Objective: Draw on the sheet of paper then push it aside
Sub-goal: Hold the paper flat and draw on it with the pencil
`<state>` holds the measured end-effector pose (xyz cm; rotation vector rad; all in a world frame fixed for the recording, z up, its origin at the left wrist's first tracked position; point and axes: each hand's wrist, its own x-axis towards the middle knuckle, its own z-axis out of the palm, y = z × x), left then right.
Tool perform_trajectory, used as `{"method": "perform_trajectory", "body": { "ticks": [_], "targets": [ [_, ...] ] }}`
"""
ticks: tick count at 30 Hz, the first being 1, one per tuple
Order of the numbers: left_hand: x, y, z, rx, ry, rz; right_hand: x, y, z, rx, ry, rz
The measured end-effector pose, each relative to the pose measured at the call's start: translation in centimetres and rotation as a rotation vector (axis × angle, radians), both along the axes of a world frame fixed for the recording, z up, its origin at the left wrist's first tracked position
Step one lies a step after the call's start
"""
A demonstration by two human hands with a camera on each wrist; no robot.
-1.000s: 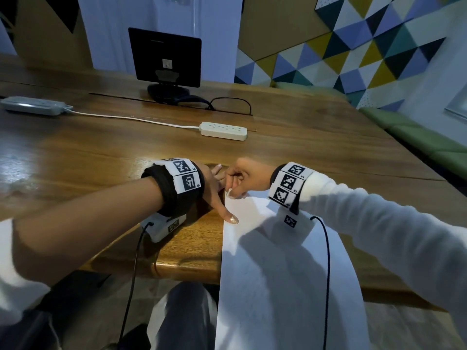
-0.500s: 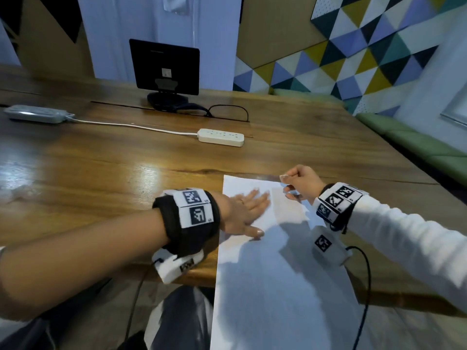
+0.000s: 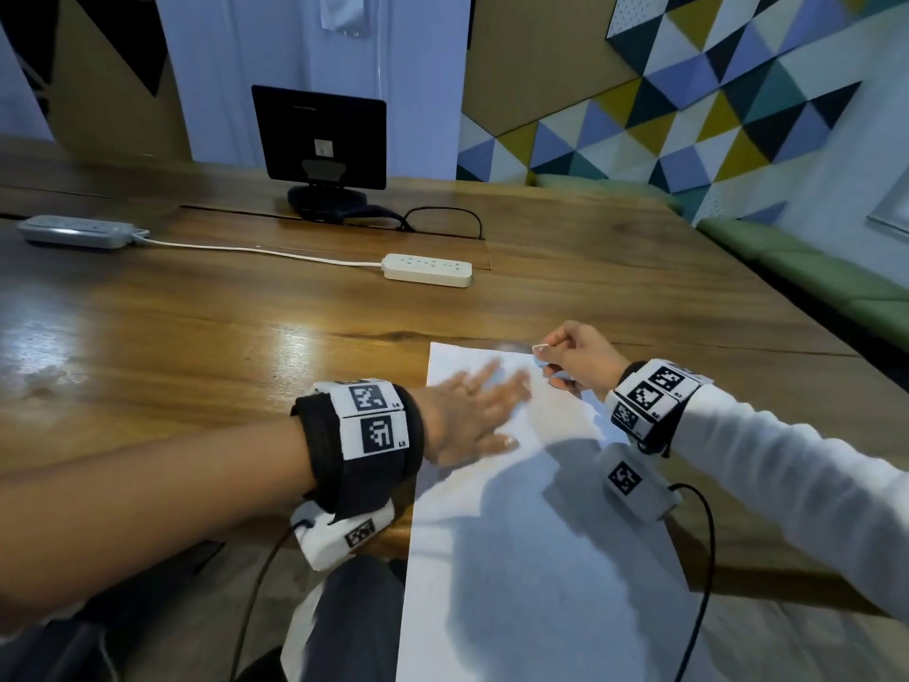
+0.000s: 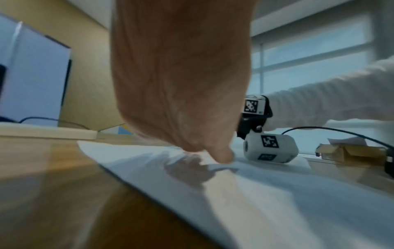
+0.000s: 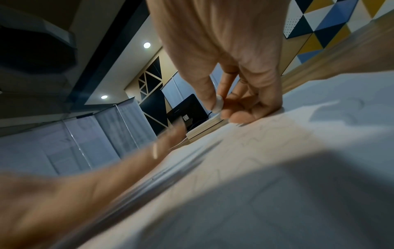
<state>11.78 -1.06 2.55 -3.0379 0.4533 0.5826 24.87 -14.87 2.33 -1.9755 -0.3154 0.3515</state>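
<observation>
A white sheet of paper (image 3: 516, 543) lies on the wooden table (image 3: 206, 337), and its near end hangs over the table's front edge. My left hand (image 3: 472, 411) lies flat on the sheet's far left part, fingers straight and spread. The left wrist view shows the palm (image 4: 181, 84) down on the paper (image 4: 255, 193). My right hand (image 3: 565, 361) is at the sheet's far right corner with curled fingers, thumb and fingers pinching the edge (image 5: 230, 111). Faint pencil lines show on the paper (image 5: 266, 134). No pen is visible.
A white power strip (image 3: 427, 269) lies beyond the sheet, its cord running left to a grey one (image 3: 78, 231). A dark monitor (image 3: 319, 135) stands at the back. A green bench (image 3: 811, 273) runs along the right side. A cardboard box (image 4: 349, 155) sits to the right.
The sheet has slid farther onto the table. My left hand moved from the sheet's left edge to lie flat on it. My right hand shifted to the far right corner.
</observation>
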Motion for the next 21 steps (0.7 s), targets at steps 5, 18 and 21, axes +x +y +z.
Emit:
{"method": "perform_trajectory", "body": {
  "ticks": [5,18,21],
  "targets": [
    [0.1,1.6,-1.3,0.115,0.131,0.308,0.1,-0.5,0.1,-0.010,-0.001,0.051],
    [4.5,3.5,0.1,0.236,0.181,0.283,0.5,4.2,1.2,-0.464,-0.449,0.487],
    [4.5,3.5,0.1,0.218,0.190,0.287,0.5,4.3,1.0,-0.485,-0.388,0.603]
  ]
}}
